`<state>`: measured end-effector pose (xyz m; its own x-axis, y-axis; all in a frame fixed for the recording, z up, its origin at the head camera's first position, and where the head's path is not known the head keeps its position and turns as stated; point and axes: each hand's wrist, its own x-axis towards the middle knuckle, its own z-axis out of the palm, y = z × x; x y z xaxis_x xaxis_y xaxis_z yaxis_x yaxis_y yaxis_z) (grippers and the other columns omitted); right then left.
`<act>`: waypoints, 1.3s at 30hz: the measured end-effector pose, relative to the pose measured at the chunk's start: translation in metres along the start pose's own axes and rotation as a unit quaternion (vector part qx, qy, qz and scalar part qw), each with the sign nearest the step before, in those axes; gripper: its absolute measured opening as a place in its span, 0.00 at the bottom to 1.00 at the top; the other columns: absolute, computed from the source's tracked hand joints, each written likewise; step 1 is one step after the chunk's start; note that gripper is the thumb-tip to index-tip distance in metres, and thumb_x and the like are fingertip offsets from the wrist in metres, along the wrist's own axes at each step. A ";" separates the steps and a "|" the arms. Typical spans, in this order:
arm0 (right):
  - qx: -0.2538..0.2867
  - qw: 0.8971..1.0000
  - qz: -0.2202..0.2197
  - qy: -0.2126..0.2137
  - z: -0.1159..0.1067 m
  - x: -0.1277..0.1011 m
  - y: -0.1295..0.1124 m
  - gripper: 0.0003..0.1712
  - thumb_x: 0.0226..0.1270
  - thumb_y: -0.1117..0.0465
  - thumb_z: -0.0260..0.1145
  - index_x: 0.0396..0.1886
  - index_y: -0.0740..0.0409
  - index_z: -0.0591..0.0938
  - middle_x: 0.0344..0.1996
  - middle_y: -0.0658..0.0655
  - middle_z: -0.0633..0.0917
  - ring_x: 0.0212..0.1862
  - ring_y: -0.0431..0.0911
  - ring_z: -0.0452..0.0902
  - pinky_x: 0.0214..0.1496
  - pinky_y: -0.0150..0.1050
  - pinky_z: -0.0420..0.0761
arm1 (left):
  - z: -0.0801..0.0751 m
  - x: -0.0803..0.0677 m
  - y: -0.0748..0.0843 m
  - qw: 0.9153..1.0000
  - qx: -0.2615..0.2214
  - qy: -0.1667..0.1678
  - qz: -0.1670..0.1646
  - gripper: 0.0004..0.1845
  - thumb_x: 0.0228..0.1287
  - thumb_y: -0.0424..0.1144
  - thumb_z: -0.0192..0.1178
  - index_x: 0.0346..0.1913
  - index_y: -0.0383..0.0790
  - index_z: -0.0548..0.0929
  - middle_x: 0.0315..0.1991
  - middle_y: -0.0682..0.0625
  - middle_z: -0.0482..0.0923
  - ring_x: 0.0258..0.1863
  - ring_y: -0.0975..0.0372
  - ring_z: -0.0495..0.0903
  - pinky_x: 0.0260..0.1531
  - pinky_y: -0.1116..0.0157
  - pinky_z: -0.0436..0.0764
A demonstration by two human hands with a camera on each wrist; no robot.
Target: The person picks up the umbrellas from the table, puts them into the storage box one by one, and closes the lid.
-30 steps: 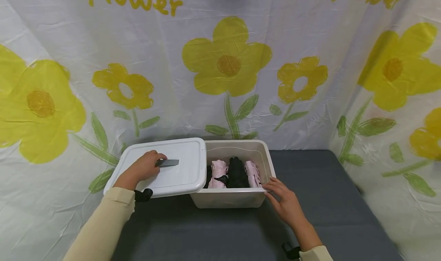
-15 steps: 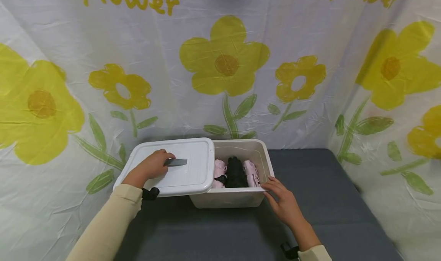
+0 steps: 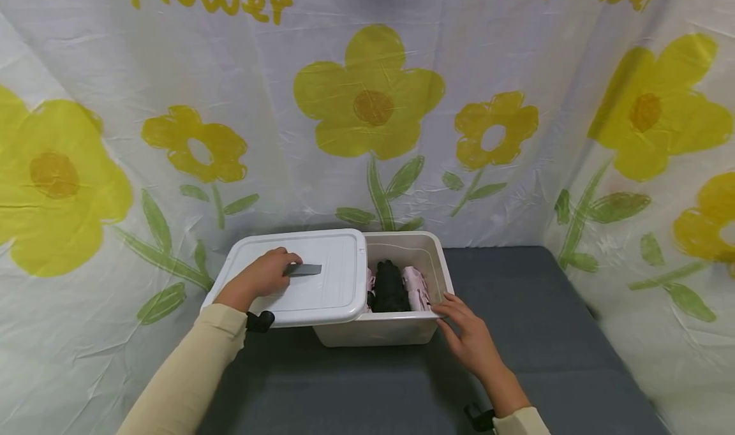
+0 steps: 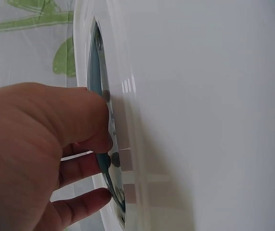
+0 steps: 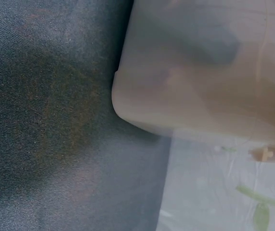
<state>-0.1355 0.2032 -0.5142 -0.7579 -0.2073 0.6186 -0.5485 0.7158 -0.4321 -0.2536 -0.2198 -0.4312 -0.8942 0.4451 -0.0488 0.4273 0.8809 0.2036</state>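
My left hand [image 3: 268,274] holds the grey handle [image 3: 304,269] of a white lid [image 3: 330,298]. In the left wrist view, its thumb and fingers pinch the handle [image 4: 94,72]. The lid lies over the left part of a beige plastic storage box [image 3: 376,334], and its left end juts out past the box. At the box's front right corner my right hand [image 3: 467,333] grips the rim, fingers on top and thumb against the front. Inside the uncovered part are a black rolled bundle [image 3: 391,288] and a pink rolled bundle [image 3: 416,287]; another pink one is mostly hidden by the lid.
The box stands on a dark grey cloth-covered table [image 3: 505,294], near its back edge. Behind it hangs a white curtain [image 3: 275,103] with yellow flowers; the curtain also runs along the right side.
My left hand has slid the lid to the right over the box, covering more of the bundles on the left. My right hand has stayed at the corner.
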 end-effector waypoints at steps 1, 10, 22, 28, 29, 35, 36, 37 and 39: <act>-0.001 1.000 -0.003 0.002 0.000 0.000 0.000 0.19 0.52 0.68 0.73 0.46 0.54 0.85 0.51 0.57 0.85 0.60 0.55 0.77 0.51 0.54 0.79 | 0.000 0.002 0.001 1.000 -0.002 -0.002 0.000 0.23 0.57 0.29 0.56 0.58 0.39 0.79 0.45 0.42 0.76 0.41 0.55 0.75 0.46 0.54 0.74; -0.001 1.000 -0.008 0.010 0.002 0.000 0.002 0.19 0.50 0.69 0.73 0.45 0.55 0.86 0.50 0.57 0.85 0.59 0.56 0.77 0.49 0.56 0.79 | 0.003 0.013 0.013 1.000 -0.003 -0.003 0.014 0.23 0.58 0.29 0.56 0.58 0.38 0.80 0.46 0.42 0.76 0.43 0.54 0.76 0.49 0.54 0.75; 0.009 1.000 -0.005 0.004 0.001 0.001 0.002 0.20 0.51 0.71 0.73 0.46 0.53 0.86 0.48 0.54 0.86 0.60 0.55 0.77 0.52 0.54 0.79 | 0.005 0.025 0.030 0.999 0.010 -0.009 0.039 0.24 0.58 0.28 0.55 0.60 0.38 0.79 0.46 0.42 0.77 0.44 0.54 0.76 0.49 0.54 0.75; 0.005 1.000 -0.013 -0.007 -0.003 0.003 0.003 0.21 0.51 0.71 0.72 0.47 0.53 0.86 0.49 0.53 0.86 0.60 0.56 0.77 0.52 0.54 0.79 | 0.007 0.033 0.038 0.999 0.018 -0.015 0.048 0.24 0.59 0.29 0.56 0.60 0.40 0.79 0.46 0.43 0.77 0.44 0.56 0.76 0.49 0.56 0.75; 0.004 1.000 -0.016 -0.008 -0.004 0.003 0.003 0.21 0.51 0.71 0.72 0.46 0.53 0.86 0.48 0.54 0.86 0.60 0.56 0.77 0.52 0.54 0.79 | 0.007 0.034 0.039 0.998 0.018 -0.016 0.051 0.24 0.59 0.29 0.56 0.60 0.40 0.79 0.46 0.43 0.77 0.44 0.56 0.76 0.49 0.56 0.75; -0.012 0.999 -0.030 -0.014 -0.006 0.005 0.004 0.21 0.50 0.70 0.74 0.46 0.54 0.87 0.48 0.57 0.85 0.59 0.57 0.78 0.49 0.53 0.80 | 0.008 0.040 0.049 0.997 0.025 -0.020 0.065 0.24 0.60 0.29 0.56 0.61 0.40 0.79 0.47 0.43 0.77 0.44 0.57 0.75 0.49 0.57 0.74; -0.016 0.999 -0.030 -0.012 -0.006 0.005 0.004 0.21 0.49 0.69 0.74 0.46 0.54 0.87 0.48 0.58 0.85 0.58 0.58 0.78 0.48 0.53 0.81 | 0.008 0.040 0.051 0.997 0.025 -0.021 0.066 0.24 0.60 0.29 0.56 0.61 0.41 0.79 0.47 0.43 0.77 0.44 0.56 0.76 0.49 0.57 0.74; -0.020 0.999 -0.030 -0.010 -0.007 0.005 0.004 0.21 0.48 0.69 0.75 0.46 0.54 0.87 0.49 0.59 0.85 0.58 0.58 0.78 0.47 0.53 0.81 | 0.007 0.041 0.053 0.997 0.026 -0.022 0.068 0.24 0.60 0.29 0.56 0.61 0.40 0.78 0.47 0.43 0.77 0.44 0.56 0.76 0.50 0.57 0.74; -0.027 0.999 -0.028 -0.003 -0.007 0.004 0.004 0.22 0.47 0.69 0.76 0.45 0.54 0.88 0.50 0.60 0.84 0.57 0.59 0.79 0.45 0.52 0.81 | 0.006 0.042 0.057 0.997 0.023 -0.026 0.068 0.24 0.60 0.29 0.56 0.61 0.40 0.78 0.48 0.43 0.77 0.45 0.56 0.76 0.50 0.56 0.74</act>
<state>-0.1386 0.2098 -0.5089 -0.7285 -0.2523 0.6369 -0.5705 0.7381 -0.3602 -0.2666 -0.1501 -0.4273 -0.8202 0.5672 -0.0742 0.5505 0.8179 0.1673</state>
